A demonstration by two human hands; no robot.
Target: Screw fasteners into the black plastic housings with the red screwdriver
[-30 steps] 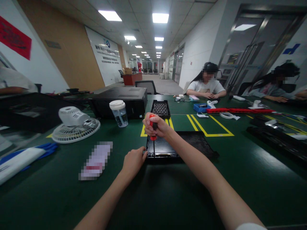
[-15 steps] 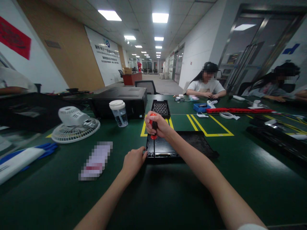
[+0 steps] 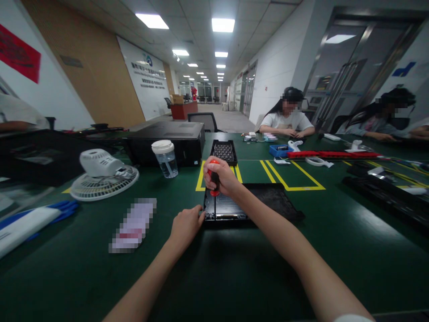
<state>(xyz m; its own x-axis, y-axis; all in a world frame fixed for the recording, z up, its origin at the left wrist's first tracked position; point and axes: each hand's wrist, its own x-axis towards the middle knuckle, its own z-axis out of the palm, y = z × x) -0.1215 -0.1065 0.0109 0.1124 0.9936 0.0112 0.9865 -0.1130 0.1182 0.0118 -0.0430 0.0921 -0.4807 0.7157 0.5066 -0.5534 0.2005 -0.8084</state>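
A flat black panel (image 3: pixel 268 201) with raised edges lies on the green table in front of me. My right hand (image 3: pixel 224 178) is closed round the red-and-black handle of a screwdriver (image 3: pixel 215 192). The screwdriver stands upright, its thin shaft reaching down to the panel's near left part; whether a screw sits under the tip is too small to make out. At the panel's left edge, my left hand (image 3: pixel 188 223) grips the near corner, thumb towards the front. My right forearm covers part of the panel's middle.
Beyond the panel sits a black tray (image 3: pixel 224 152) holding small parts. A lidded cup (image 3: pixel 166 158), a white fan (image 3: pixel 103 174) and a black case (image 3: pixel 164 138) stand to the left. Blue-and-white gloves (image 3: pixel 36 221) lie far left. Across the table a person (image 3: pixel 287 118) handles something near a blue box (image 3: pixel 280 150).
The view shifts very slightly. Both hands, the screwdriver and the panel keep the same places relative to one another.
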